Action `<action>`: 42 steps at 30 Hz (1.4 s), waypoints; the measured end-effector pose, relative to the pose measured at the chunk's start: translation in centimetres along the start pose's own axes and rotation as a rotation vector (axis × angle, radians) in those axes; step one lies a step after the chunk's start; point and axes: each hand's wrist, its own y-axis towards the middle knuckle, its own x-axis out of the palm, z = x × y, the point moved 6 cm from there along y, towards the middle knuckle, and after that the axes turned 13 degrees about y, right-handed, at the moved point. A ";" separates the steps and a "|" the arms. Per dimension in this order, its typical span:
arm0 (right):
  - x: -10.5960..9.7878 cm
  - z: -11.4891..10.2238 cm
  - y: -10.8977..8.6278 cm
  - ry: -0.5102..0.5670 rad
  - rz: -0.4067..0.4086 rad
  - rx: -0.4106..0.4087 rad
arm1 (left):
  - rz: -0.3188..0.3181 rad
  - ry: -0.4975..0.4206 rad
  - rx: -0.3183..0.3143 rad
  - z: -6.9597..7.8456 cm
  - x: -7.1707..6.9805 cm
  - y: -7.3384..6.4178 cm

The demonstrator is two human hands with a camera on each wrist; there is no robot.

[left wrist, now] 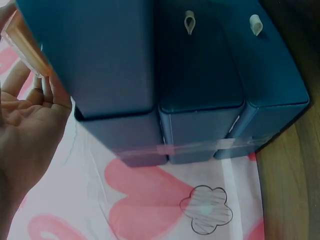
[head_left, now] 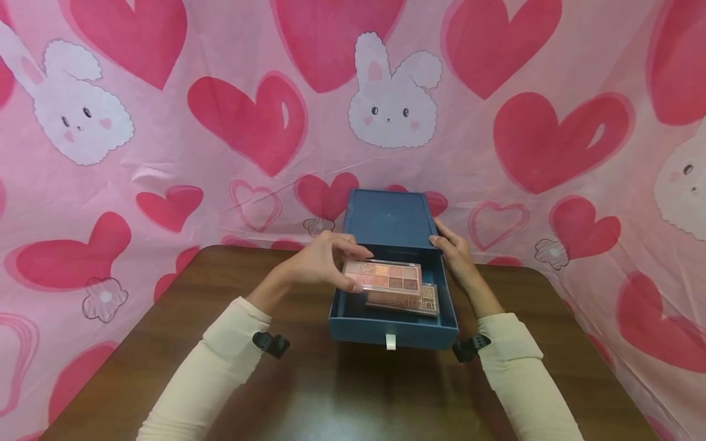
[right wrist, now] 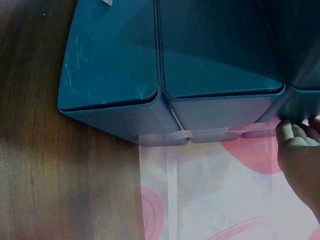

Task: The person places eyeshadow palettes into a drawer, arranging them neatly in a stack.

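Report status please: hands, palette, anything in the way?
Left hand pinches the palette over the open drawer. Right hand rests on the blue box. A second palette lies underneath.

pinched in the left hand (head_left: 322, 260): a flat rectangular eyeshadow palette (head_left: 383, 276), clear-lidded, rows of pink, peach and brown pans showing, held level just above the open drawer (head_left: 393, 331) of a dark blue box (head_left: 388, 217). lying flat on the drawer floor beneath it, partly covered: a second palette (head_left: 410, 302) with pale lettering on its lid. pulled out toward the viewer, a small white tab at its front. resting against the box's right side: the right hand (head_left: 453, 248).
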 end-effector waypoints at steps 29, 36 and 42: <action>0.1 0.1 -0.1 -0.004 0.039 -0.008 | -0.107 0.340 -0.066 1.1 3.3 2.2; 0.2 0.1 0.0 -0.006 0.031 -0.008 | -0.103 0.431 -0.034 1.1 3.5 2.0; 0.2 0.0 0.0 -0.015 0.026 -0.001 | -0.090 0.405 -0.049 0.9 3.4 1.5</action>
